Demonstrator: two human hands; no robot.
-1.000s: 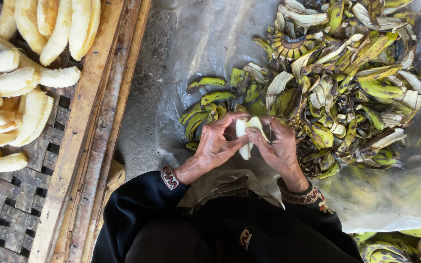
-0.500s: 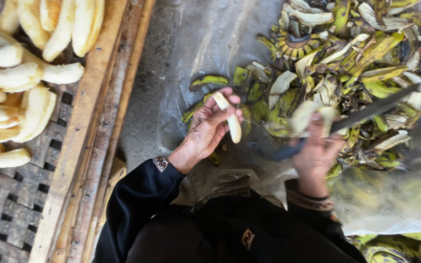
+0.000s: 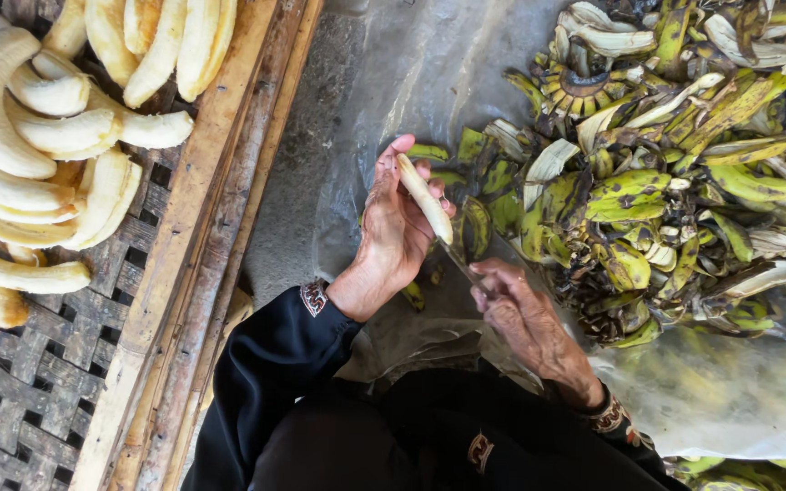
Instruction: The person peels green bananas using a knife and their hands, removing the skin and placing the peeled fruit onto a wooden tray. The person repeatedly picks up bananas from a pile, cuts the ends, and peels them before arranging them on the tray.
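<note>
We have one view only, from a camera worn on the head, looking almost straight down at close range. Our lap and black sleeves (image 3: 266,364) fill the bottom edge; a woven tray (image 3: 38,382) lies at the left, a heap of banana peels (image 3: 675,173) at the upper right.

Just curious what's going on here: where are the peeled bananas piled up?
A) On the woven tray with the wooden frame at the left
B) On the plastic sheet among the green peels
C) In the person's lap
A: the pale peeled bananas lie heaped on the woven tray, while the plastic sheet holds green peels.
</note>
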